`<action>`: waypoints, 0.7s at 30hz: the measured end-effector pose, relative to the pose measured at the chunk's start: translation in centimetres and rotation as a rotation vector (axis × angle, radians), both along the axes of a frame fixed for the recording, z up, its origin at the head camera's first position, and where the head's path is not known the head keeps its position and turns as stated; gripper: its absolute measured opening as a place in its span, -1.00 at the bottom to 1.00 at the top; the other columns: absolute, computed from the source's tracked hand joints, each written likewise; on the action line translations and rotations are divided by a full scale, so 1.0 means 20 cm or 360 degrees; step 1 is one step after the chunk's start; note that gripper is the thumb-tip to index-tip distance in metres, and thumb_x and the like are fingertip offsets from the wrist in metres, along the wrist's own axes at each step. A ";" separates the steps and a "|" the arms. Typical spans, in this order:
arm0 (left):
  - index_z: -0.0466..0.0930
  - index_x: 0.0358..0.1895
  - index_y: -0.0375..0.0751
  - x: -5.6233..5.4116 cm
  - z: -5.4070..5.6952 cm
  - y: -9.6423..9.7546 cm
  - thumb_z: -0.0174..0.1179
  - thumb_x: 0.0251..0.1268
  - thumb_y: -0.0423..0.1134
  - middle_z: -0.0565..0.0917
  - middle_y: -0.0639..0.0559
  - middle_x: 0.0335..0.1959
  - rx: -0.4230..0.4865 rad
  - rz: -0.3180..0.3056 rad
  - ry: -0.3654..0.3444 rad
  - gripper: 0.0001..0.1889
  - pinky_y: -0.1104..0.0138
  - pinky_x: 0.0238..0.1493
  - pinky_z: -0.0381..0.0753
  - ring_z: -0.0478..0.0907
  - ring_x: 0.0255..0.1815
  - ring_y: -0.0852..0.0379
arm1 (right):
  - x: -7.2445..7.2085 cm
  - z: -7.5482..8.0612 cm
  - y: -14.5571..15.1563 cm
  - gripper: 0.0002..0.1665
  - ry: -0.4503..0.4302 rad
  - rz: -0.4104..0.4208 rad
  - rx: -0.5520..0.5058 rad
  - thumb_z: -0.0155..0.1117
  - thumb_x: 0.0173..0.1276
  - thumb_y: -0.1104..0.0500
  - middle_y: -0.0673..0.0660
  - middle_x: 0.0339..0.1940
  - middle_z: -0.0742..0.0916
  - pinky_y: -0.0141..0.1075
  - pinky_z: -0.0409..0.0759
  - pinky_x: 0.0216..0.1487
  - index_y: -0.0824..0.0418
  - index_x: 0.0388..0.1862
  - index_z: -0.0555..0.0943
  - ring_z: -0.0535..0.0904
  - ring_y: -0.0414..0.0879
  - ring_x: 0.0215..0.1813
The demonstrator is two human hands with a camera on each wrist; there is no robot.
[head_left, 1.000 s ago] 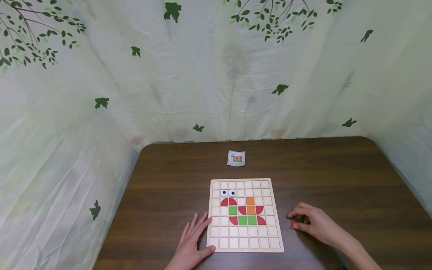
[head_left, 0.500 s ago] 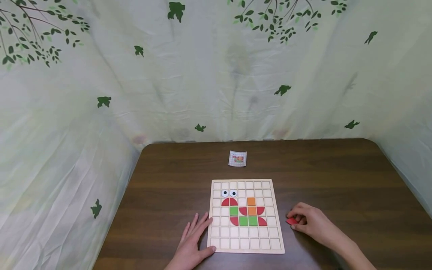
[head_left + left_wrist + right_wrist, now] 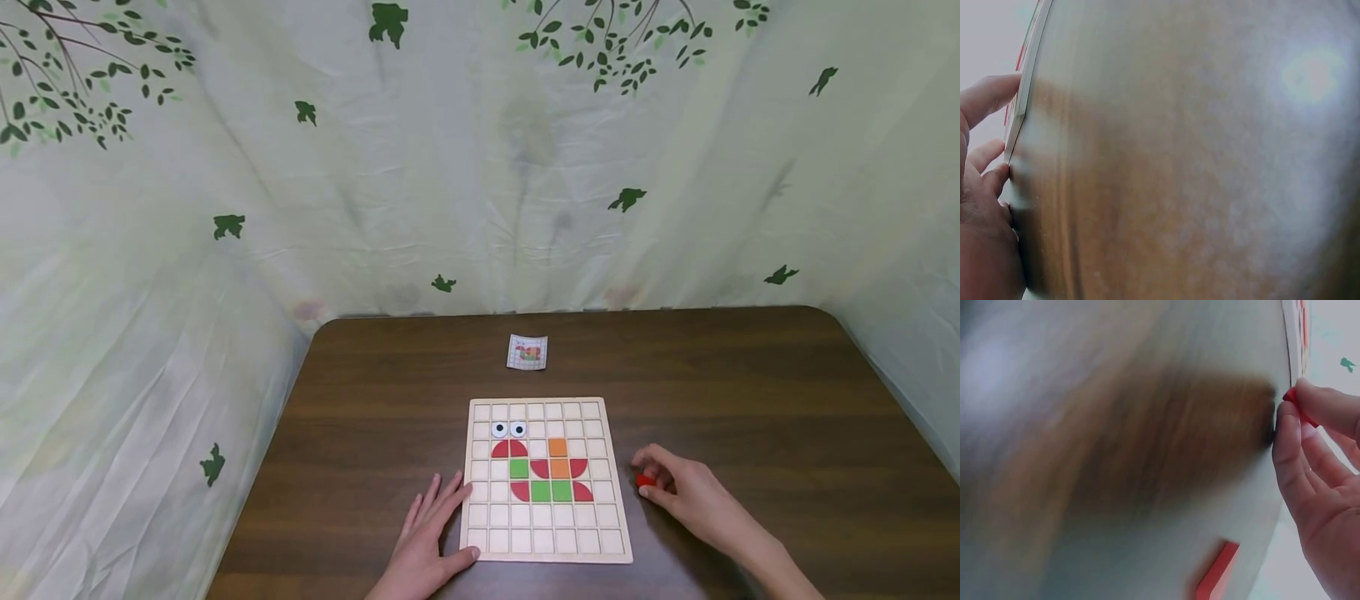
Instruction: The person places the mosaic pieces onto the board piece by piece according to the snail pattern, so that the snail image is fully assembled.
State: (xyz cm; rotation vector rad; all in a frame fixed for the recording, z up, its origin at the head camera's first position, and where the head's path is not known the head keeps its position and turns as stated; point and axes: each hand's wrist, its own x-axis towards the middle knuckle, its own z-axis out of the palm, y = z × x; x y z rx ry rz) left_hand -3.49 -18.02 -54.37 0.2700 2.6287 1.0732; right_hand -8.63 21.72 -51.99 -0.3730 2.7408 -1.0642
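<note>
My left hand (image 3: pixel 431 542) rests with fingers spread at the left side of a white gridded board (image 3: pixel 542 517), fingertips and thumb at its edge. Thumb and fingertips of my right hand (image 3: pixel 693 500) pinch a small red tile (image 3: pixel 644 481), just right of the board; in the right wrist view this tile (image 3: pixel 1291 395) is partly hidden by the fingers. On the board lie red quarter-circle tiles (image 3: pixel 518 491), green square tiles (image 3: pixel 562 491), orange square tiles (image 3: pixel 558 447) and two round eye tiles (image 3: pixel 499 429).
A small printed card (image 3: pixel 527 352) with a coloured grid picture lies behind the board. Another red piece (image 3: pixel 1217 572) is on the table in the right wrist view. The brown wooden table (image 3: pixel 375 400) meets a hanging leaf-print cloth (image 3: pixel 480 167) at the back.
My right hand has lifted the red tile from the table, turned it between the fingers and shifted slightly left and away. The left hand and the board have stayed in place.
</note>
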 end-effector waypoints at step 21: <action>0.28 0.48 0.08 0.00 0.00 0.00 0.38 0.11 0.08 0.12 0.03 0.56 0.0024 0.0003 -0.0020 -0.18 -0.19 0.39 -0.32 -0.23 0.58 -0.17 | -0.10 0.04 -0.20 -0.80 -0.0025 -0.0064 -0.0186 0.49 0.19 0.20 -0.19 -0.40 0.68 -0.38 0.57 -0.32 -0.06 -0.29 0.66 0.54 -0.22 -0.41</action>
